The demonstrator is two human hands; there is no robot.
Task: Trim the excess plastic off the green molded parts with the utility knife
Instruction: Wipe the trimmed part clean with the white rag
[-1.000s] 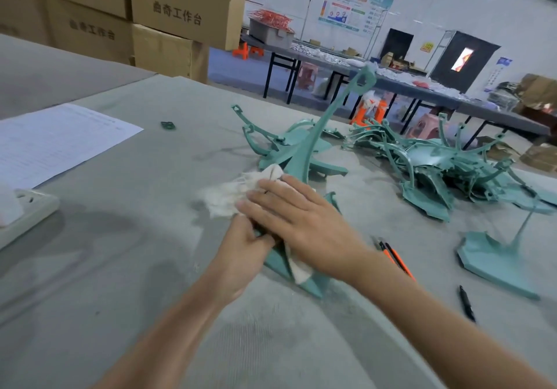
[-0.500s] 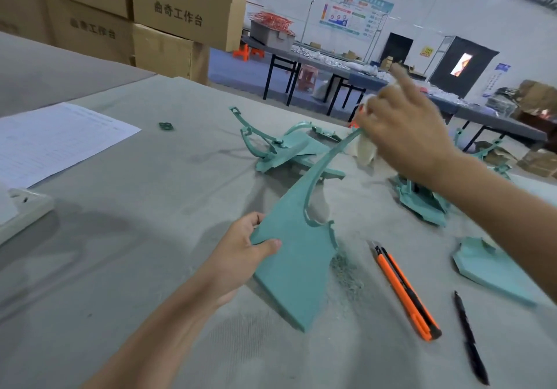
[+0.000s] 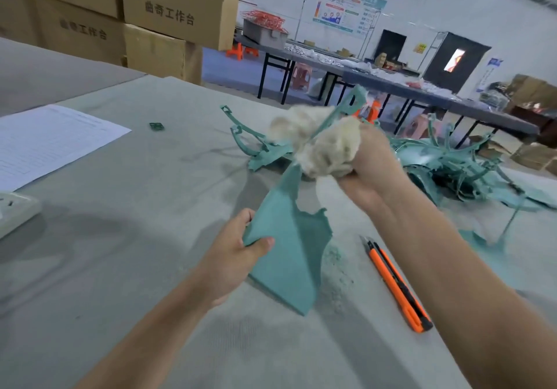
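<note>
A green molded part (image 3: 286, 247) is held tilted above the grey table (image 3: 126, 238), its broad flat end pinched by the left hand (image 3: 235, 256), while its thin stem is wrapped in a whitish rag (image 3: 319, 147) clenched in the right hand (image 3: 370, 165). The orange utility knife (image 3: 398, 286) lies untouched on the table just right of the part, beside green shavings (image 3: 334, 256). Further parts are heaped in a pile (image 3: 452, 165) behind, and on a far table a grey bin (image 3: 263, 31) is seen filled with red wire-like pieces.
</note>
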